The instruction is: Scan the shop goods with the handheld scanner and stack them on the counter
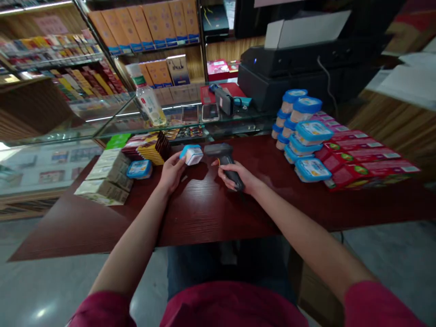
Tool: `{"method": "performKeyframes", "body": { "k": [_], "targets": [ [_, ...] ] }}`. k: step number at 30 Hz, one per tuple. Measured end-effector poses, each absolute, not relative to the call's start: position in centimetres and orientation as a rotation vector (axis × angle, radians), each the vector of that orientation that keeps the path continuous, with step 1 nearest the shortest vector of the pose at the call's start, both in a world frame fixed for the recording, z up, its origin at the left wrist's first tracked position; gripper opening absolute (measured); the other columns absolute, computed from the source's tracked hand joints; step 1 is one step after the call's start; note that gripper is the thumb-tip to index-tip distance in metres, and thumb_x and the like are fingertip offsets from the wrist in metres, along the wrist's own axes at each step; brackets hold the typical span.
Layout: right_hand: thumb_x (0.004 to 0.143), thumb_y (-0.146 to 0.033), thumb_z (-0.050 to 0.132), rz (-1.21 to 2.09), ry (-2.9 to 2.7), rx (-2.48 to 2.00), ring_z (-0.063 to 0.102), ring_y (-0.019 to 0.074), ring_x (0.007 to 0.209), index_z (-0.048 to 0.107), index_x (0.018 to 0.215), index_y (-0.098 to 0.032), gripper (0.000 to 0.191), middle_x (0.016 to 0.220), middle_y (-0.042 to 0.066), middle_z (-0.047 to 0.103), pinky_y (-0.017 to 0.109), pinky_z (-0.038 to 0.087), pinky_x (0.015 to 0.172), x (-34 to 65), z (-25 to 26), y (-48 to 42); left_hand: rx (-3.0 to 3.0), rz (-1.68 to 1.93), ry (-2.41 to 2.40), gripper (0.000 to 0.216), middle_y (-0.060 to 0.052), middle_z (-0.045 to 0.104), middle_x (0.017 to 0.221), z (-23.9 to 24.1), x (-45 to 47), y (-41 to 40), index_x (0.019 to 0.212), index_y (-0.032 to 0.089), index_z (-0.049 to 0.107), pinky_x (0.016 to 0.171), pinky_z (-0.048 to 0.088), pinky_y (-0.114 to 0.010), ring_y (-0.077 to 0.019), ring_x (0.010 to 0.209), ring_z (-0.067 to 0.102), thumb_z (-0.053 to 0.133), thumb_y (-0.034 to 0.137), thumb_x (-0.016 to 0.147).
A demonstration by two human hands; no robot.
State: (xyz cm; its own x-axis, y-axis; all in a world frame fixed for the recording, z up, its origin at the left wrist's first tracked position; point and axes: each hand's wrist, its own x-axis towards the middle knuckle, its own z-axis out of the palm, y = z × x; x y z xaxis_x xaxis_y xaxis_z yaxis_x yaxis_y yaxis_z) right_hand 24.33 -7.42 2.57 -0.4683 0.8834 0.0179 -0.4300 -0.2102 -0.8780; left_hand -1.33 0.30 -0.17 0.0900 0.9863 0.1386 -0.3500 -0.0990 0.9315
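My right hand is wrapped round the handle of a dark grey barcode scanner, whose head points left. Facing it, my left hand grips a small plastic tub with a blue lid, tilted so its pale side faces the scanner. A narrow gap separates tub and scanner. Left of my left hand lies a similar blue-lidded tub on the brown table. Further right, several more blue-lidded tubs are stacked, with taller round blue-lidded jars behind them.
Pale boxes and yellow-brown packets line the table's left side. Red boxes fill the right. Behind, a glass counter carries a bottle and a dark handheld device. A black machine stands at the back right.
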Motion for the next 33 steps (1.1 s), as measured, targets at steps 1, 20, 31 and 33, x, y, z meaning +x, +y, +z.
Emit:
{"method": "performKeyframes", "body": {
  "k": [1, 20, 31, 33],
  "targets": [
    [0.084, -0.033, 0.066, 1.827, -1.084, -0.625, 0.035, 0.0059, 0.033, 0.058, 0.113, -0.018, 0.034, 0.063, -0.008, 0.06, 0.02, 0.034, 0.03, 24.1, 2.3, -7.3, 1.091, 1.351, 0.819, 0.054, -0.006, 0.08, 0.111, -0.3, -1.4, 0.4, 0.112, 0.019, 0.08, 0.101, 0.054, -0.031, -0.0188, 0.104, 0.073, 0.098, 0.043, 0.067],
    [0.08, -0.036, 0.074, 1.858, -0.983, -0.716, 0.039, 0.0065, 0.031, 0.059, 0.111, -0.018, 0.038, 0.06, -0.008, 0.06, 0.019, 0.038, 0.027, 23.6, 2.1, -8.0, 1.738, 1.331, 1.373, 0.041, -0.009, 0.079, 0.124, 0.6, -1.3, -1.5, 0.123, 0.019, 0.077, 0.106, 0.056, -0.043, -0.0286, 0.113, 0.074, 0.076, 0.041, 0.089],
    [0.079, -0.036, 0.077, 1.852, -0.943, -0.669, 0.04, 0.0059, 0.031, 0.061, 0.107, -0.02, 0.035, 0.061, -0.008, 0.06, 0.019, 0.037, 0.029, 23.8, 2.0, -8.1, 2.42, 0.613, 2.33, 0.038, -0.024, 0.067, 0.141, 2.6, -1.6, -7.3, 0.135, 0.007, 0.069, 0.115, 0.051, -0.044, -0.0336, 0.133, 0.066, 0.049, 0.022, 0.107],
    [0.08, -0.036, 0.076, 1.847, -0.949, -0.656, 0.041, 0.0062, 0.031, 0.061, 0.106, -0.02, 0.034, 0.061, -0.008, 0.06, 0.018, 0.037, 0.03, 23.9, 1.9, -8.0, 2.373, 0.481, 2.433, 0.043, -0.028, 0.063, 0.144, 2.6, -1.4, -7.2, 0.139, 0.0, 0.064, 0.115, 0.05, -0.045, -0.0352, 0.136, 0.063, 0.041, 0.012, 0.106]
  ]
}}
